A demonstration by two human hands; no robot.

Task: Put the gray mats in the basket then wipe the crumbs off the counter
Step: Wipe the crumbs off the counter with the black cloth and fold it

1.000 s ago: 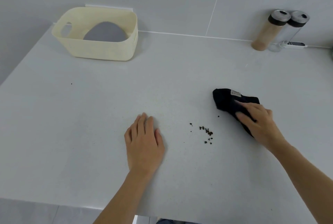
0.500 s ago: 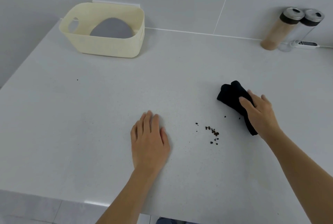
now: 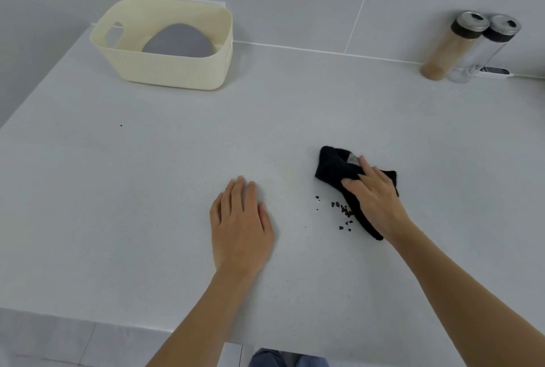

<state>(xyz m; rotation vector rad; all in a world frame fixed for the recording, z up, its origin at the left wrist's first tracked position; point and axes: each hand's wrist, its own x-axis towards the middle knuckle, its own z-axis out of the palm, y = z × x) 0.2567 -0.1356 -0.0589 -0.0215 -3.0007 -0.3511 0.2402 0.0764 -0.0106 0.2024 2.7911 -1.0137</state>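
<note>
A gray mat (image 3: 177, 42) lies inside the cream basket (image 3: 174, 73) at the back left of the counter. My right hand (image 3: 376, 198) presses down on a black cloth (image 3: 333, 170) in the middle right, fingers bunched on it. A small cluster of dark crumbs (image 3: 342, 211) lies right against the cloth's left edge. Flat on the counter, palm down with fingers together, my left hand (image 3: 240, 225) rests left of the crumbs and holds nothing.
Two lidded jars stand at the back right by the wall, one with tan powder (image 3: 449, 48), one clear (image 3: 488, 45), with a small white device (image 3: 495, 70) behind them. A lone dark speck (image 3: 121, 125) lies at the left. The counter's front edge (image 3: 118, 324) is near me.
My right hand has slid the black cloth left and toward me until it touches the crumbs. The left hand has stayed flat in place.
</note>
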